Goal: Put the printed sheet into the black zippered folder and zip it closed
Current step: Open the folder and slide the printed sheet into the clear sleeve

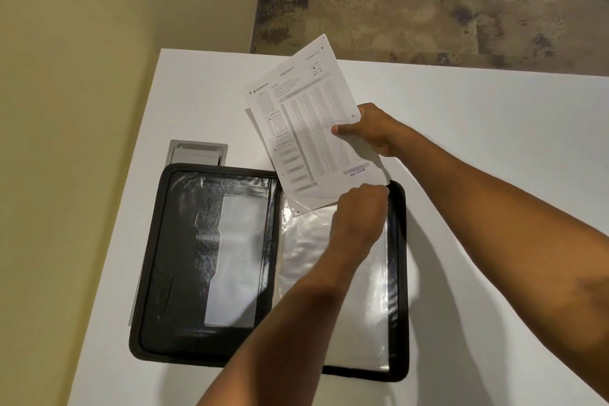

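The right hand (372, 128) pinches the sheet (309, 128) at its right edge; the left hand (357, 208) is closed at the sleeve (329, 273) mouth, on what I cannot tell. Thin paper, likely floppy, so edge grips suit it. Its lower corner overlaps the open folder (171, 241) on the table (494, 142).

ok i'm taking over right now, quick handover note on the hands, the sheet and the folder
Right hand: holds the printed sheet by its right edge, above the table.
Left hand: at the top edge of the clear plastic sleeve on the folder's right half, apparently pinching it open; fingers hidden.
Black zippered folder: lies open flat on the white table.
Done: folder opened, sheet's lower edge brought to the sleeve mouth.
Left: slide the sheet fully in, close the folder, zip it shut.
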Action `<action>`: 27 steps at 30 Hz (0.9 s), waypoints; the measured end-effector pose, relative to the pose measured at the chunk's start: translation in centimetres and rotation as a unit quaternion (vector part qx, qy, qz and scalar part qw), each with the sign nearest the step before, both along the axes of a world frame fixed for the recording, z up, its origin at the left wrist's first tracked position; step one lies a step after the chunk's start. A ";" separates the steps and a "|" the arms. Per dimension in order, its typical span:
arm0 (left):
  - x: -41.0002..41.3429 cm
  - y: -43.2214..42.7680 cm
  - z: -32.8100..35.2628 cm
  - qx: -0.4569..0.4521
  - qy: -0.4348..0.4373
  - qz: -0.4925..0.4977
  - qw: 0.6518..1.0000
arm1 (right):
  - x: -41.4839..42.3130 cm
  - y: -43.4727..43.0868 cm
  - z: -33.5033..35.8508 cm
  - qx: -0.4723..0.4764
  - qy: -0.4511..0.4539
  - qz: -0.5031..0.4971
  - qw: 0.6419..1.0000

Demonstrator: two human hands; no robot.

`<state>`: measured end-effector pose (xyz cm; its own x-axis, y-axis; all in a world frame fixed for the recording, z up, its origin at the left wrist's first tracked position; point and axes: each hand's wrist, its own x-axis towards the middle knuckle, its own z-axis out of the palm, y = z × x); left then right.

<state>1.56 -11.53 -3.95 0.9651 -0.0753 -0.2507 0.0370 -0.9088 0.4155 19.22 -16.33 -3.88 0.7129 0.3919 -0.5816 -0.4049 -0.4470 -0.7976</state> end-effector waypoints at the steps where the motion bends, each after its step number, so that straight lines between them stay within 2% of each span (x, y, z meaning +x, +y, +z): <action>1: -0.1 -0.1 0.4 0.012 0.007 -0.007 1.000 | 0.1 -0.1 0.0 0.004 0.006 -0.005 1.000; 7: -0.3 -0.8 2.3 -0.005 -0.005 -0.017 1.000 | -0.2 -1.1 -0.6 0.024 0.056 -0.052 0.997; 17: -0.8 -1.7 2.7 0.093 -0.009 -0.096 0.991 | -1.6 -1.7 -2.5 -0.001 0.073 -0.057 0.996; 22: -1.0 -2.0 1.4 0.116 -0.057 -0.143 0.981 | -1.4 -1.7 -2.4 0.002 0.068 -0.064 0.996; 27: -1.2 -1.4 0.0 0.123 -0.146 -0.197 0.962 | -1.2 -1.3 -2.8 -0.019 0.058 -0.063 0.996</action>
<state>0.34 -12.95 -3.95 0.9060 -0.4222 -0.0305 -0.4155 -0.9007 0.1269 18.02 -17.59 -6.67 0.6816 0.2804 -0.6758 -0.5487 -0.4152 -0.7256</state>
